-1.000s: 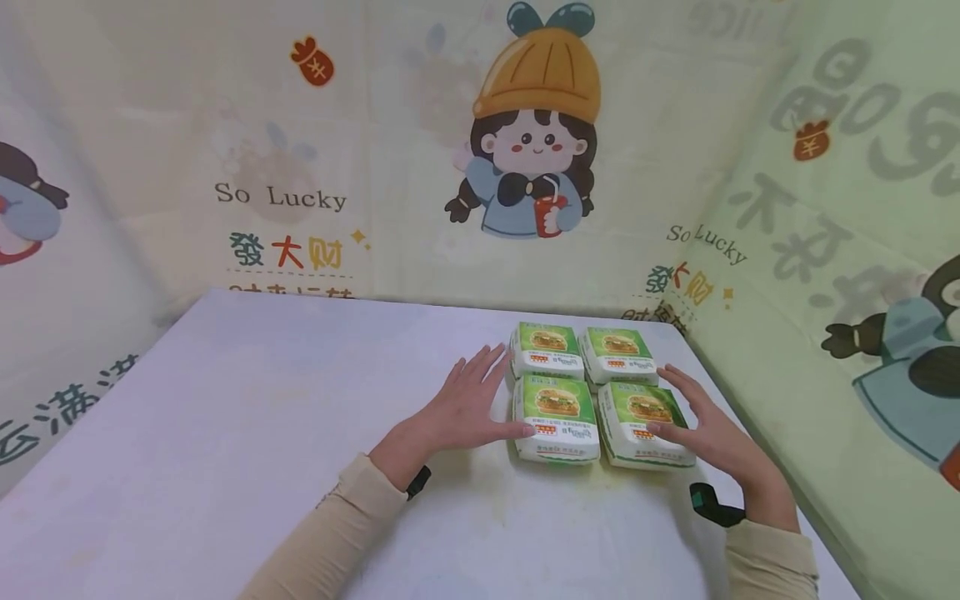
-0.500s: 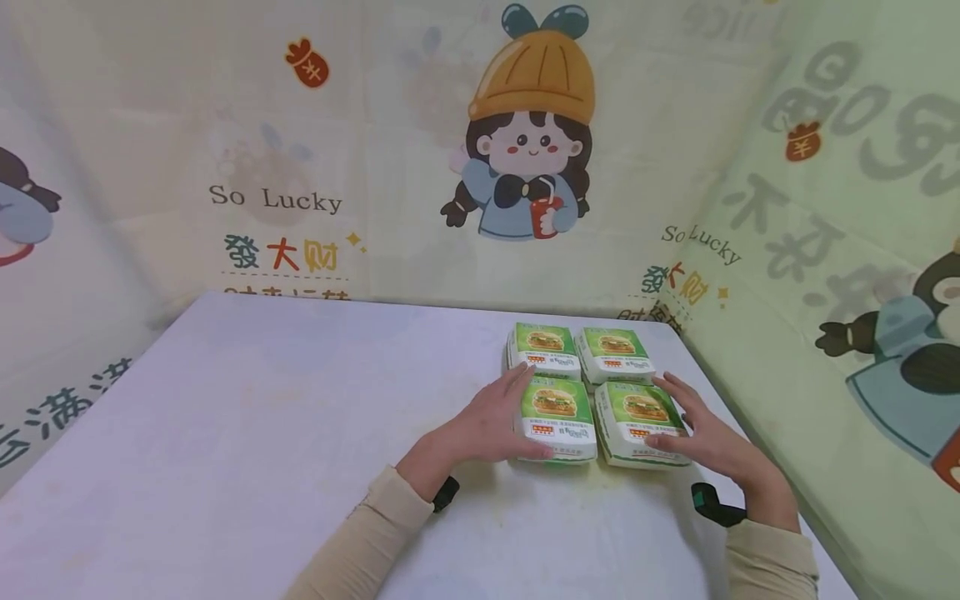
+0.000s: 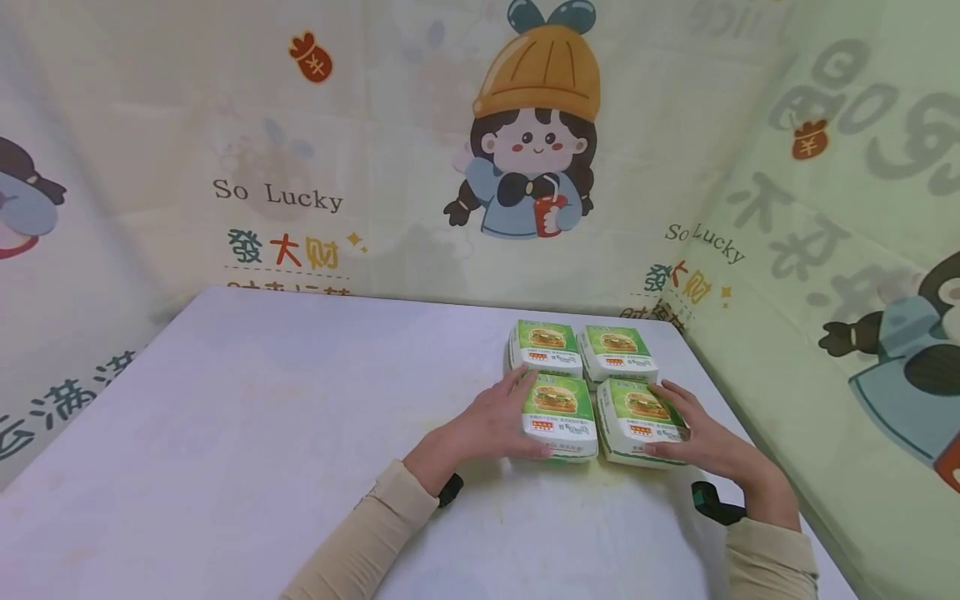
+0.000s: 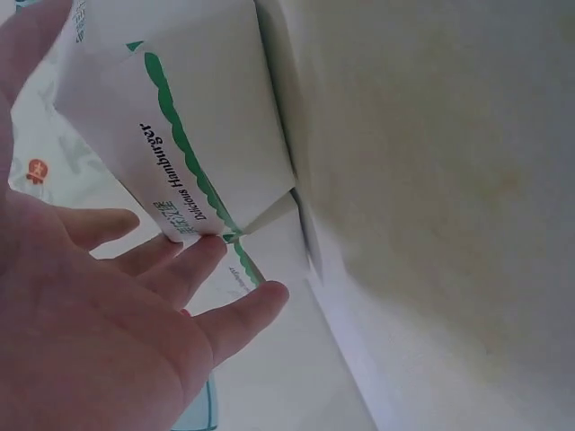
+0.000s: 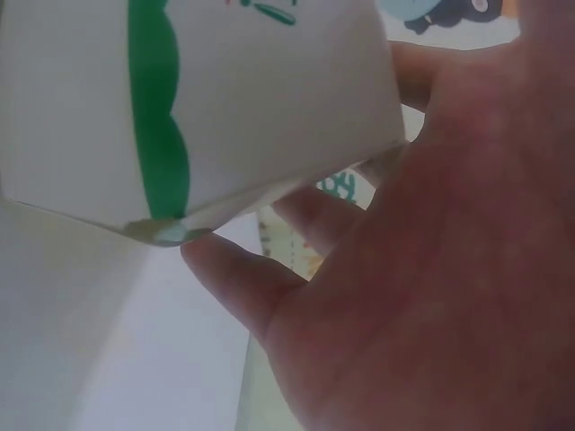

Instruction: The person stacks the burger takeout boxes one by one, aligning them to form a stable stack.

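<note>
**Left hand (image 3: pixel 487 423) and right hand (image 3: pixel 708 440) face inward, thumbs apart from fingers**

The left forearm (image 3: pixel 348 533) slants from the near edge toward the far right. Its thumb (image 3: pixel 534 449) points right; its fingers (image 4: pixel 244 321) fan out, barely bent. The right forearm (image 3: pixel 772 560) enters from the near right, that hand angling far left. Its thumb (image 3: pixel 666 451) points left, its fingers (image 5: pixel 238 277) spread and slightly bent.

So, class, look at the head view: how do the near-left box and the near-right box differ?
The near-left box has the left hand at its left side; the near-right box has the right hand at its right. The near-left box sits before the far-left box, the near-right before the far-right box. Both have green-and-white tops printed with a burger.
</note>
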`<state>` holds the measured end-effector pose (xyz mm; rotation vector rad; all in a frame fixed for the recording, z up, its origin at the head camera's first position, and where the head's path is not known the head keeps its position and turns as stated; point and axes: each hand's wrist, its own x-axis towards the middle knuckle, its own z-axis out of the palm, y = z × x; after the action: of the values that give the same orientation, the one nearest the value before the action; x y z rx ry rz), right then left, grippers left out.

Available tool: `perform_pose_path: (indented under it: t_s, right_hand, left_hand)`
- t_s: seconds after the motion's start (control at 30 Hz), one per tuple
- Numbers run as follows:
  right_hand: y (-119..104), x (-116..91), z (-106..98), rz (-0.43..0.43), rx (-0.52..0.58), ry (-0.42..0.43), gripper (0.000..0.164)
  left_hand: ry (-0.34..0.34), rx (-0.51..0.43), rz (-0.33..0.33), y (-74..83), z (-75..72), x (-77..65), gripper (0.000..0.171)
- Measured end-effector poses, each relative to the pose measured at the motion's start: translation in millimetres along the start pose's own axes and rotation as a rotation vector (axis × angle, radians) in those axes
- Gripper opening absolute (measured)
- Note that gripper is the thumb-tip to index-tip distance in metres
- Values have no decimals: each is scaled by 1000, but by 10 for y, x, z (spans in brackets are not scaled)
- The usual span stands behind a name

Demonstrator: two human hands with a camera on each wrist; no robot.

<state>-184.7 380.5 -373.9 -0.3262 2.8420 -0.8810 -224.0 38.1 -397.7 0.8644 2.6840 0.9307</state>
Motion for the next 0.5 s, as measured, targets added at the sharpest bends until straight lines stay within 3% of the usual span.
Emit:
perform_pose_path:
  t_s: [0.5]
  right_hand:
    - [-2, -2, -8, 4, -7, -6, 95]
  left_hand:
    - [25, -40, -9, -21, -60, -33, 114]
